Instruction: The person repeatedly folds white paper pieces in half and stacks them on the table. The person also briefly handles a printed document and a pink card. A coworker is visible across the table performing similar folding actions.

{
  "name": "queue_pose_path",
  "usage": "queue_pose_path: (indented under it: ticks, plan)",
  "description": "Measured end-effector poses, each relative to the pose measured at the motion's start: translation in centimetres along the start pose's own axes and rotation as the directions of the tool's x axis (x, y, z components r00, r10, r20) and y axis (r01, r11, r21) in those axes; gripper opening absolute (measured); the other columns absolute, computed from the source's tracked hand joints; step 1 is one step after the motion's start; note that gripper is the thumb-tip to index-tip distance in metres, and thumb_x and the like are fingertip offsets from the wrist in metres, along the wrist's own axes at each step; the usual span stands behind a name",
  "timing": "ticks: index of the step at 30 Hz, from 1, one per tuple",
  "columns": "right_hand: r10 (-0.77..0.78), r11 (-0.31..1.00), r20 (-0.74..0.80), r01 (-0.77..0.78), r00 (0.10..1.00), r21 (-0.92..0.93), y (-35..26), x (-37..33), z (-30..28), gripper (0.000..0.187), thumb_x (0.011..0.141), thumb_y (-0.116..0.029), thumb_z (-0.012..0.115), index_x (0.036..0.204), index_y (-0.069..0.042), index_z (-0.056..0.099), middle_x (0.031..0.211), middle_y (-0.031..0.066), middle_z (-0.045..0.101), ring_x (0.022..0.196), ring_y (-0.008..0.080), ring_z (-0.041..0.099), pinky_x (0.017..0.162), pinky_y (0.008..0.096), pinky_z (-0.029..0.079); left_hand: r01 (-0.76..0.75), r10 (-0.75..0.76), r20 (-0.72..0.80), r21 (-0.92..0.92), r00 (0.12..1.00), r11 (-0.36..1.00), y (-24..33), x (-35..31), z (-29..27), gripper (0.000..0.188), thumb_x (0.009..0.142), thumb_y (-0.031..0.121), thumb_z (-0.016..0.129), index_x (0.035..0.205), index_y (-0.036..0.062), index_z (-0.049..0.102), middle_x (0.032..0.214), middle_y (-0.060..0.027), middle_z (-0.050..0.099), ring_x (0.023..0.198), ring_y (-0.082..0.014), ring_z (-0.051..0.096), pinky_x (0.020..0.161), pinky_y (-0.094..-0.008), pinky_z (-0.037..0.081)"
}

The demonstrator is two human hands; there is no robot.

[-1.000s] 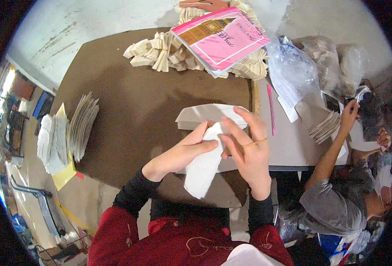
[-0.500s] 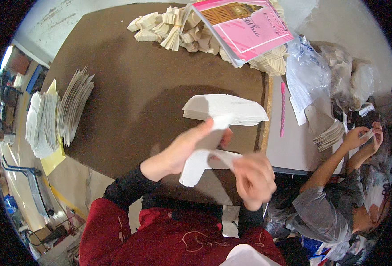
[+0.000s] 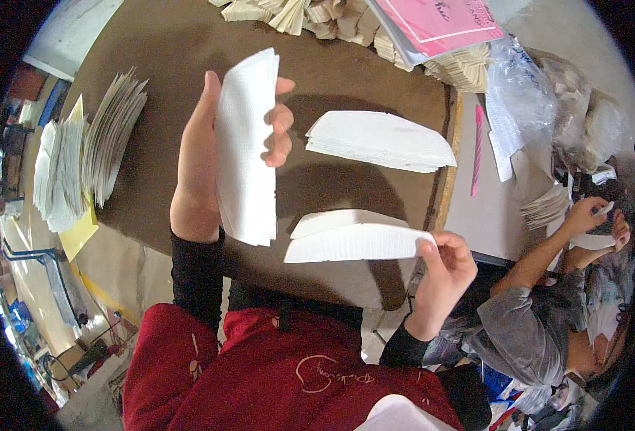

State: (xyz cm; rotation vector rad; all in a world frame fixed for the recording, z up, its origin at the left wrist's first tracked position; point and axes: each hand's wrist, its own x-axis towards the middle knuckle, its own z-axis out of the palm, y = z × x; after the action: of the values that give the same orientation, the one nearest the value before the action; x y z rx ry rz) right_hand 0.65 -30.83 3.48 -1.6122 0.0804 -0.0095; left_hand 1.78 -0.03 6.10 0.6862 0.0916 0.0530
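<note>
My left hand [image 3: 197, 169] is raised over the brown tabletop, thumb on one side and fingers curled round the other side of a thin stack of white curved pieces [image 3: 247, 154], held lengthwise. Between thumb and fingers, my right hand [image 3: 448, 276] pinches the right end of a single white curved piece [image 3: 353, 244], which stretches out to the left near the front of the table. Just behind that lies another white piece [image 3: 350, 218], partly covered by it. Farther back rests a neat stack of similar white pieces [image 3: 381, 142], touched by neither hand.
Bundled cream pieces [image 3: 332, 18] and a pink notebook [image 3: 443, 29] lie at the far edge. Fanned stacks [image 3: 113, 140] stand on the left beside a yellow sheet [image 3: 80, 226]. To the right are a pink stick [image 3: 477, 151], plastic bags [image 3: 522, 86] and a co-worker's hands [image 3: 594, 223].
My left hand has moved up and left, bringing its white pieces upright. My right hand has shifted right and slightly down, its piece now stretched out straight. The view has shifted slightly too.
</note>
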Motion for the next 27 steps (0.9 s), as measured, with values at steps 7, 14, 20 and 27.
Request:
queue_pose_path:
  ticks: [7, 14, 20, 27]
  plan:
    - [0.151, 0.989, -0.017, -0.151, 0.988, 0.004, 4.1, 0.5, 0.1, 0.009, 0.087, 0.003, 0.073, 0.095, 0.001, 0.068, 0.084, 0.0038, 0.069, 0.07, 0.0089, 0.062, 0.065, 0.0223, 0.05, -0.002, 0.002, -0.01, -0.007, 1.0, 1.0, 0.5, -0.2, -1.1, 0.074, 0.106, 0.057, 0.024, 0.131, -0.0069, 0.051, 0.083, -0.013, 0.062, 0.061, -0.0196, 0.058, 0.052, -0.0278, 0.043]
    - [0.136, 0.989, -0.05, -0.138, 0.99, -0.048, 4.9, 0.2, 0.1, 0.009, 0.088, 0.001, 0.073, 0.095, 0.001, 0.069, 0.084, 0.003, 0.068, 0.07, 0.0083, 0.062, 0.065, 0.0217, 0.051, 0.01, -0.01, -0.026, -0.009, 1.0, 1.0, 0.5, -0.1, -0.4, 0.073, 0.106, 0.057, 0.026, 0.131, -0.0072, 0.052, 0.084, -0.0133, 0.062, 0.06, -0.0199, 0.058, 0.052, -0.0285, 0.044]
    - [0.147, 0.987, -0.065, -0.151, 0.987, -0.062, 5.0, 0.1, 0.4, 0.01, 0.087, 0.003, 0.074, 0.097, 0.003, 0.069, 0.086, 0.0044, 0.07, 0.072, 0.0083, 0.063, 0.067, 0.022, 0.052, 0.066, -0.061, -0.129, 0.031, 0.99, 0.997, -0.2, -0.2, 0.3, 0.068, 0.107, 0.055, 0.029, 0.133, -0.0051, 0.049, 0.078, -0.0114, 0.056, 0.054, -0.0191, 0.053, 0.049, -0.0287, 0.044]
    - [0.15, 0.985, -0.085, -0.157, 0.985, -0.078, 4.8, -0.3, 0.6, 0.012, 0.087, 0.002, 0.074, 0.097, 0.002, 0.068, 0.086, 0.0049, 0.07, 0.072, 0.0083, 0.063, 0.067, 0.0218, 0.052, 0.075, -0.072, -0.068, 0.049, 0.995, 0.996, -0.6, 0.1, 0.1, 0.069, 0.106, 0.055, 0.029, 0.131, -0.006, 0.05, 0.079, -0.0124, 0.057, 0.055, -0.0202, 0.054, 0.048, -0.0281, 0.045]
